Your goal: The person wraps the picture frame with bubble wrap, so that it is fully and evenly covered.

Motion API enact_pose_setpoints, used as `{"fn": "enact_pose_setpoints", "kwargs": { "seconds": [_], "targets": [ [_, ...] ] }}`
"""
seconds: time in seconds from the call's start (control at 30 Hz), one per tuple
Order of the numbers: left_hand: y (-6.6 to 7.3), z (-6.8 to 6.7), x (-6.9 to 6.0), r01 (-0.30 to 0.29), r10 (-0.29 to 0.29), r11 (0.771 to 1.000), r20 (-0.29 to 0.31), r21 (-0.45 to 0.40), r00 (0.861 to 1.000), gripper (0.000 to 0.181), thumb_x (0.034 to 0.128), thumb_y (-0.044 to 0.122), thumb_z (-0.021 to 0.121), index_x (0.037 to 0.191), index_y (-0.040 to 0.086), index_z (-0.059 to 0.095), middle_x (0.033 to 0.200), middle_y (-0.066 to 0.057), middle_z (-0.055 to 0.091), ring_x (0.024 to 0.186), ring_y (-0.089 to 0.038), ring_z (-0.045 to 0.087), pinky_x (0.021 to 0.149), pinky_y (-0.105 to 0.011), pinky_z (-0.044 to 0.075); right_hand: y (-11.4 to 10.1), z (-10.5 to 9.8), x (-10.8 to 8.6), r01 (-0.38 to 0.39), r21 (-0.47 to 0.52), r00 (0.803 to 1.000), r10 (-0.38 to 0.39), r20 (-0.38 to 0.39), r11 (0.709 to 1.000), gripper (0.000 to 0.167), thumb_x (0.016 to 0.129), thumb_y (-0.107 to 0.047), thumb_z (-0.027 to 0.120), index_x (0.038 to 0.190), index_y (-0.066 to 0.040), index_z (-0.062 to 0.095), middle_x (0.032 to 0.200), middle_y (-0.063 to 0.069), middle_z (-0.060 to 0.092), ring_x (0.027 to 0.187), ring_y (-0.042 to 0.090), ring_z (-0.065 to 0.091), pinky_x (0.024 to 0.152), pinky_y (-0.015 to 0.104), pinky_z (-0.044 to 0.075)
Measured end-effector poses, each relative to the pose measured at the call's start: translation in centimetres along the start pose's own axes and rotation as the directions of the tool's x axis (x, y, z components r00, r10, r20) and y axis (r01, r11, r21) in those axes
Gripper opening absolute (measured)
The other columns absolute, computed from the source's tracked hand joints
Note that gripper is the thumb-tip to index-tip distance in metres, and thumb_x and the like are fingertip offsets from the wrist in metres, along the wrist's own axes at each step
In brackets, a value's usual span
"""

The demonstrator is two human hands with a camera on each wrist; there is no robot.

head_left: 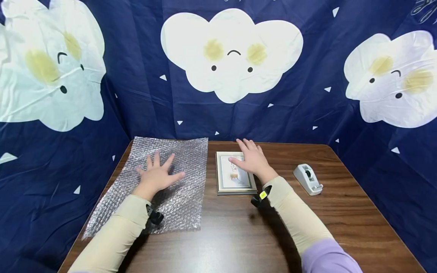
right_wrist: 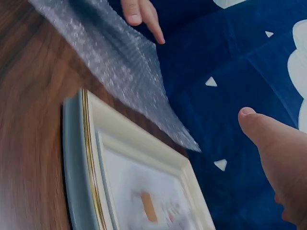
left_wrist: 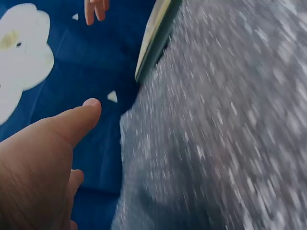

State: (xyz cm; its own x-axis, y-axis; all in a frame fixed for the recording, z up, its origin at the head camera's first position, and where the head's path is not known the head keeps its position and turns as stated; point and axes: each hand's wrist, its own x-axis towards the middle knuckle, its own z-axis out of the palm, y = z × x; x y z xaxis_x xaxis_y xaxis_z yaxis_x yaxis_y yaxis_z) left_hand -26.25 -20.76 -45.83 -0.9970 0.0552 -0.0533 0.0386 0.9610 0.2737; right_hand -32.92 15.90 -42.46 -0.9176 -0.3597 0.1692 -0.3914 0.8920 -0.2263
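Observation:
A sheet of clear bubble wrap [head_left: 186, 204] lies flat on the left part of the table. Above it my left hand [head_left: 156, 178] is spread with fingers apart, holding nothing; the left wrist view shows a gap between the thumb and the sheet [left_wrist: 230, 120]. To the right of the wrap lies a cream picture frame [head_left: 235, 191] with a small plant print, face up. My right hand [head_left: 252, 157] hovers over the frame's upper right corner, its fingers straight and nothing in them. In the right wrist view the frame [right_wrist: 144, 129] sits below the hand, apart from it.
A white tape dispenser [head_left: 307, 180] stands on the right side of the wooden table [head_left: 225, 239]. Dark blue cloth [head_left: 143, 94] with cloud prints hangs round the table's back and sides.

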Motion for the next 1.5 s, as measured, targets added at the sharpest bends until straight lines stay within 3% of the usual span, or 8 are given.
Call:
{"fn": "enact_pose_setpoints", "kwargs": {
  "seconds": [0.2,0.4,0.57,0.7,0.8,0.93,1.13,1.5],
  "targets": [
    [-3.4,0.4,-1.6,0.05,-0.05,0.999,-0.011,-0.017,0.999,0.103,0.0861,0.085,0.043,0.164,0.024,0.012,0.161,-0.037,-0.01,0.142,-0.065,-0.013,0.092,-0.092,-0.001,-3.0,1.9,1.8,0.052,0.045,0.999,-0.053,0.005,0.998,0.088,0.093,-0.068,0.054,0.16,-0.017,0.031,0.161,0.017,0.034,0.15,0.037,0.027,0.118,0.062,0.023],
    [-5.4,1.0,-2.8,0.099,-0.098,0.994,0.018,-0.038,0.995,0.108,0.084,0.087,0.044,0.164,0.021,0.014,0.16,-0.04,-0.009,0.14,-0.07,-0.009,0.09,-0.093,0.001,-6.3,3.9,3.4,0.129,0.051,0.992,-0.129,0.008,0.99,0.083,0.094,-0.063,0.056,0.158,-0.013,0.036,0.159,0.016,0.038,0.147,0.033,0.033,0.118,0.056,0.027],
    [-6.1,1.4,-3.4,0.134,-0.132,0.99,0.045,-0.043,0.99,0.11,0.0825,0.088,0.045,0.163,0.017,0.018,0.158,-0.042,-0.004,0.138,-0.072,-0.006,0.088,-0.094,0.006,-9.5,6.5,4.0,0.169,0.007,0.985,-0.169,0.011,0.986,0.076,0.096,-0.056,0.058,0.155,-0.011,0.041,0.154,0.017,0.044,0.144,0.032,0.039,0.119,0.047,0.031],
    [-6.1,1.4,-3.6,0.15,-0.145,0.987,0.074,-0.061,0.987,0.11,0.0829,0.083,0.052,0.161,0.012,0.023,0.154,-0.046,0.001,0.135,-0.074,-0.005,0.087,-0.095,0.005,-12.2,8.9,3.9,0.196,-0.012,0.975,-0.193,0.107,0.981,0.072,0.099,-0.053,0.056,0.157,-0.014,0.039,0.156,0.017,0.041,0.146,0.031,0.037,0.12,0.041,0.029],
    [-6.0,1.4,-3.6,0.155,-0.151,0.986,0.074,-0.058,0.986,0.11,0.082,0.083,0.054,0.16,0.011,0.024,0.154,-0.046,0.002,0.135,-0.074,-0.004,0.087,-0.095,0.005,-13.5,10.4,3.8,0.169,-0.036,0.972,-0.16,0.172,0.985,0.069,0.1,-0.055,0.052,0.158,-0.02,0.038,0.159,0.013,0.037,0.148,0.028,0.034,0.12,0.039,0.03],
    [-6.1,1.5,-3.4,0.16,-0.155,0.986,0.077,-0.056,0.985,0.111,0.0814,0.084,0.053,0.16,0.011,0.024,0.155,-0.046,0.002,0.135,-0.074,-0.003,0.087,-0.095,0.005,-13.9,11.6,3.8,0.119,-0.066,0.977,-0.105,0.185,0.991,0.066,0.1,-0.056,0.052,0.156,-0.023,0.04,0.16,0.01,0.035,0.147,0.026,0.035,0.116,0.039,0.036],
    [-6.0,1.6,-3.4,0.174,-0.169,0.984,0.095,-0.046,0.981,0.112,0.0816,0.084,0.053,0.16,0.01,0.023,0.154,-0.047,0.001,0.134,-0.075,-0.004,0.087,-0.095,0.005,-13.8,11.8,3.7,0.12,-0.073,0.974,-0.103,0.202,0.99,0.066,0.1,-0.059,0.048,0.156,-0.025,0.04,0.161,0.009,0.033,0.147,0.027,0.035,0.112,0.043,0.042],
    [-6.4,1.0,-2.5,0.156,-0.145,0.986,0.138,-0.067,0.98,0.11,0.0819,0.081,0.057,0.161,0.013,0.022,0.156,-0.045,-0.003,0.137,-0.072,-0.008,0.09,-0.093,0.002,-13.9,11.1,2.3,0.106,-0.065,0.977,-0.092,0.191,0.992,0.065,0.102,-0.056,0.046,0.157,-0.022,0.04,0.161,0.013,0.034,0.147,0.028,0.036,0.116,0.038,0.037]
  ]
}}
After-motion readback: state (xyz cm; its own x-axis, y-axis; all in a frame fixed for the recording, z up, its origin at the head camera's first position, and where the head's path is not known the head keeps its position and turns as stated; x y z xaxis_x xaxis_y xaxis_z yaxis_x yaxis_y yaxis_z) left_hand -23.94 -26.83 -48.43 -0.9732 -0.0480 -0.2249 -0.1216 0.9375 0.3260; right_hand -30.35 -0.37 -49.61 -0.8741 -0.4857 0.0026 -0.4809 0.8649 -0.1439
